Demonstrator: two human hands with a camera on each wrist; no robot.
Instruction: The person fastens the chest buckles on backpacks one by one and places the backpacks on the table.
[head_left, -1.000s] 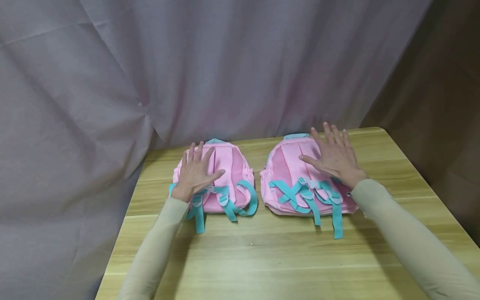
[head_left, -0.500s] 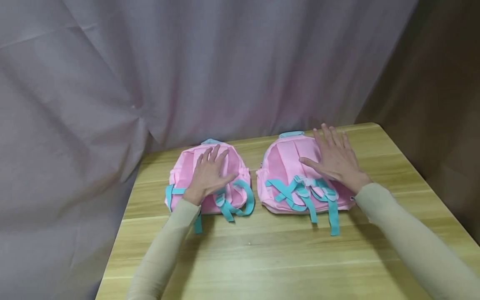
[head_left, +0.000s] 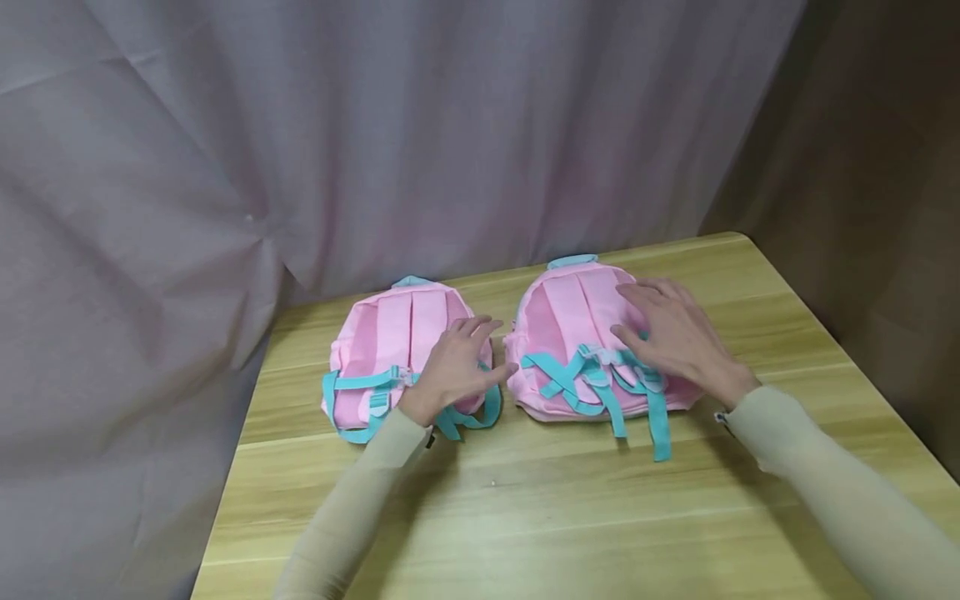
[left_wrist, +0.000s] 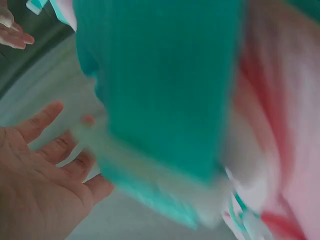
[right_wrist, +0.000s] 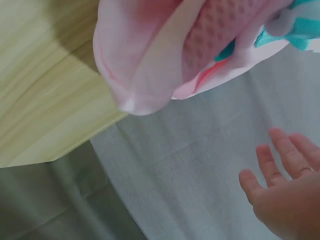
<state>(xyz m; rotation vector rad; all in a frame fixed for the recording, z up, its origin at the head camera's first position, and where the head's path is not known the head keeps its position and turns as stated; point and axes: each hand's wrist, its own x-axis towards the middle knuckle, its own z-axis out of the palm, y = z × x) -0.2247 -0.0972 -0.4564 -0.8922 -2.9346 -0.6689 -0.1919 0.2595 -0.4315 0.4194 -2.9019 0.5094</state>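
Head view catches a person's left hand (head_left: pixel 459 362) with fingers parted and gently bent, the thumb stretched out to the right, and a right hand (head_left: pixel 678 337) whose fingers bend loosely side by side, the thumb held apart from them. Left wrist view shows the left fingers fanned beside blurred teal webbing (left_wrist: pixel 160 90); right wrist view shows the right fingers slightly spread. Whether either set of fingertips touches fabric cannot be told. Under the left fingers is the right side of the pink left backpack (head_left: pixel 393 321), lying with its shoulder straps facing up; under the right fingers is the right side of the pink right backpack (head_left: pixel 570 308), laid the same way. Left of the left fingers, a teal strap (head_left: pixel 363 381) crosses to a pale buckle (head_left: pixel 406 375); below the right fingers, a loose teal strap end (head_left: pixel 659 425) trails toward the person. Beyond the fingers, a light-blue carry handle tops each bag. Nearer the person than the fingers come a beige left sleeve (head_left: pixel 360 500) and a beige right sleeve (head_left: pixel 817 475). All around spreads a wood-grain table (head_left: pixel 540 525), backed beyond the fingertips by a grey curtain (head_left: pixel 450 125).
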